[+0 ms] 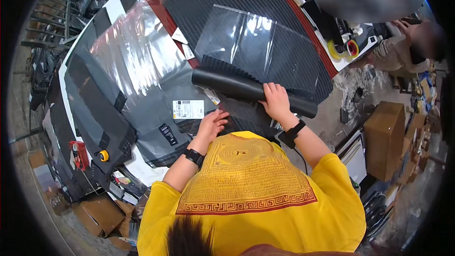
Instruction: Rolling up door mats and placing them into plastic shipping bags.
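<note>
A black ribbed mat with a gold emblem lies on the table, its near edge curled into a thick smooth roll. My right hand grips that roll from above, right of its middle. Across the ribbed surface rests a clear plastic bag. My left hand is open, fingers apart and slightly bent, close to my body below the roll. It is nearest to a white printed label on grey plastic packaging. Whether its fingertips touch anything is unclear.
Shiny clear film covers the left part of the table, beside dark mat pieces. A yellow tape measure sits at the left edge. Tape rolls lie at right, near another person's sleeve. A cardboard box stands right.
</note>
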### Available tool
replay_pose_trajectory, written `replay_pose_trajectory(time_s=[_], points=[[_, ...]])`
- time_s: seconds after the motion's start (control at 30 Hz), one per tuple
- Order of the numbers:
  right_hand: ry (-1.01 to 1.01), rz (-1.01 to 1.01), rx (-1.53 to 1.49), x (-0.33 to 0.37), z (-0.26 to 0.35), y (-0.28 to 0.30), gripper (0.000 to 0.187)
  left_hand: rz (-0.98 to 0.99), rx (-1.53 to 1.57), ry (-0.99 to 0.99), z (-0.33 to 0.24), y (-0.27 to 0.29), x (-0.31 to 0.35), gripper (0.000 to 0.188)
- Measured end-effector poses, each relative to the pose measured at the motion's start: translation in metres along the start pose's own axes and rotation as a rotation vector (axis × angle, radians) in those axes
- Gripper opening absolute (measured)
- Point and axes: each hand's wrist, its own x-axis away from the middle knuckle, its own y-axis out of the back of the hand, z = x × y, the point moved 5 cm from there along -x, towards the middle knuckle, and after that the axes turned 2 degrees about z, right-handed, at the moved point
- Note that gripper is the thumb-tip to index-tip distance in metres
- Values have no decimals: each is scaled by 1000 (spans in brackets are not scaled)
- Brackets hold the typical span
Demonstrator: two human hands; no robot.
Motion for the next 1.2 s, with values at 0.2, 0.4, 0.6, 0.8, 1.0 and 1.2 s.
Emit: replay_pose_trajectory(time_s=[0.2, 0.4, 0.6, 0.8, 1.0, 1.2], points=[[21, 51, 11, 3, -17, 10, 56, 26, -149, -298, -25, -15, -14, 18], [21, 57, -9, -43, -66, -2, 42, 77, -920, -886, -138, -123, -26, 21], [-48, -219, -243, -16, -3, 41, 31, 525, -2007, -1158, -148, -176, -57, 94], [-437, -190, 166, 48, -91, 30, 89, 546, -2332, -876, -175, -208, -83, 101], [-336, 160, -116, 49, -218, 45, 91, 367, -2072, -569, -228, -197, -95, 81], [-551, 442, -441, 36, -276, 36, 80, 198, -2177, -347, -272, -188, -150, 83]])
